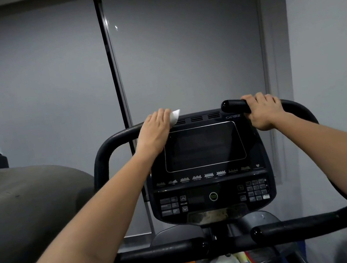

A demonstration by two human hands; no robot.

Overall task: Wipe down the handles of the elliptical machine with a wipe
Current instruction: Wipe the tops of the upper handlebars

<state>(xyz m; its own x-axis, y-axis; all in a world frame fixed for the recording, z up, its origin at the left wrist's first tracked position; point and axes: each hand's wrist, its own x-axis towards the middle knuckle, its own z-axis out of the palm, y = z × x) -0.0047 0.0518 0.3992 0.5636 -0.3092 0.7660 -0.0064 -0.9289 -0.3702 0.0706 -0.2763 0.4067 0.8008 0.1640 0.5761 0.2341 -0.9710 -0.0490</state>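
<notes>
Grey gym walls behind a dark elliptical console [203, 147]. Left hand [156, 129] lies over the upper left handle [118, 138], fingers curled round it with the white wipe [175, 117] pinched beneath, a corner sticking out toward the console. Right hand [264, 110] grips the upper right handle [234, 105], fingers wrapped. Best practice, likely: keep the wipe wrapped round the bar and slide along the full curve (underside too). Fingertips are hidden behind both bars; lower handles [163, 252] not yet reached; console labels are too small to read.
</notes>
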